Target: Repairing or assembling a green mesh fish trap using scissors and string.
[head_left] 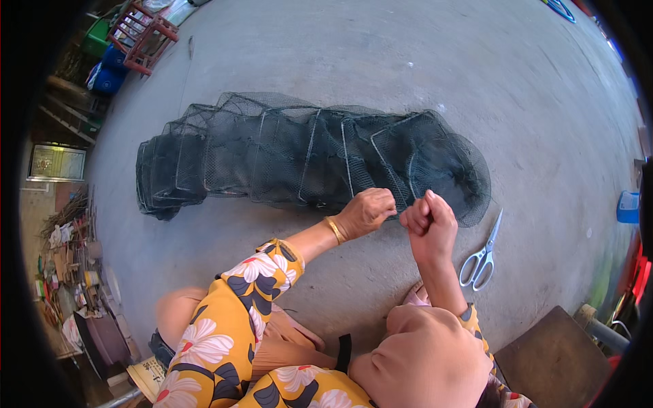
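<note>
Tightly, the left hand point(371, 209) and right hand point(432, 223) curl, contents unclear, near a dark net point(286, 156); scissors point(488, 251) lie right.

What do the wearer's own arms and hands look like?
Both hands ungloved. Left hand: gold-coloured bracelet at the wrist. Right hand: nothing visible on the wrist. Left sleeve: yellow, large white flowers with red centres, dark grey petals, ending partway down the forearm. Right sleeve: yellow too, mostly hidden.

The netting point(286, 156) is dark green, the scissors point(489, 249) silver, the sleeves point(221, 313) yellow with white flowers.
</note>
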Motion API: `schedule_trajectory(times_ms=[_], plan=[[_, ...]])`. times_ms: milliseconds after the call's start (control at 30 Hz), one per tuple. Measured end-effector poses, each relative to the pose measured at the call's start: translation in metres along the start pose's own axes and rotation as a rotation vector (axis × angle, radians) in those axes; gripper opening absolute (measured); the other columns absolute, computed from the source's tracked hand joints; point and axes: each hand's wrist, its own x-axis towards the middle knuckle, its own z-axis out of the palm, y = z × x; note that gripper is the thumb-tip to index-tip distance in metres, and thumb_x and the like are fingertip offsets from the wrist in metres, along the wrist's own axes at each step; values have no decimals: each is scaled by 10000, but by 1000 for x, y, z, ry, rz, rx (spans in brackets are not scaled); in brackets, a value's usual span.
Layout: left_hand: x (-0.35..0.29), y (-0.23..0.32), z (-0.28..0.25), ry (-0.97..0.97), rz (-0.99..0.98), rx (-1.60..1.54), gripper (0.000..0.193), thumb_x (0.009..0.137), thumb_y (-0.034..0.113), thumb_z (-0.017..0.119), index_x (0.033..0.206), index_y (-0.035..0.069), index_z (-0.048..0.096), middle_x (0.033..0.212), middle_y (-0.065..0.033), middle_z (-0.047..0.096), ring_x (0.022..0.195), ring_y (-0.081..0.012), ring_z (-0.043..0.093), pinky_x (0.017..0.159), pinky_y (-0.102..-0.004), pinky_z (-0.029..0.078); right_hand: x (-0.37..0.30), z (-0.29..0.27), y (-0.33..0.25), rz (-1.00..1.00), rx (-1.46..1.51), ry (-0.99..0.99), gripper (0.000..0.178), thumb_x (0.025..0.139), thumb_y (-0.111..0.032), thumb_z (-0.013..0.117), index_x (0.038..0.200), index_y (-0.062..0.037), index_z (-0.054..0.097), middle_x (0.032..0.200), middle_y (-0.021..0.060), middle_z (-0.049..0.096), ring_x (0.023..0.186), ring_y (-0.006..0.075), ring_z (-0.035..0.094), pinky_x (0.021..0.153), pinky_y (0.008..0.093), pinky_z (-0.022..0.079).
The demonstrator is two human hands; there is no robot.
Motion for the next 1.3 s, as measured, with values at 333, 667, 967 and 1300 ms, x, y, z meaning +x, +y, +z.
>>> schedule_trajectory(times_ms=[333, 667, 967, 1300], plan=[[12, 3, -28, 16, -14, 54, 107, 769, -10, 695, 806, 21, 599, 838, -98, 583, 774, -253, 606, 672, -340, 487, -120, -28, -41, 568, -590, 69, 354, 989, -310, 489, 1014, -5, 666, 1038, 62, 632, 918, 125, 546, 796, 292, 447], [19, 18, -37, -232, 307, 181, 160, 734, -43, 684, 852, 17, 595, 878, -102, 578, 774, -258, 607, 659, -332, 509, -154, -200, -65, 118, -1607, 669, 609, 808, -205, 719, 1322, -40, 438, 941, 154, 628, 870, 296, 648, 709, 397, 533], [-21, 21, -38, -423, 341, 203, 196, 709, 12, 675, 866, 62, 569, 922, -82, 564, 757, -243, 607, 636, -341, 508, -121, -248, -43, -125, -1898, 646, 675, 729, -68, 627, 1355, -24, 380, 987, 233, 612, 839, 382, 644, 743, 443, 519], [-41, 31, -47, -530, 493, 325, 78, 745, 65, 596, 818, 74, 573, 882, -60, 583, 749, -184, 574, 615, -296, 465, -152, -114, -41, 295, -370, 174, 574, 727, 45, 565, 1292, 1, 471, 867, 98, 589, 680, 141, 570, 586, 259, 471]])
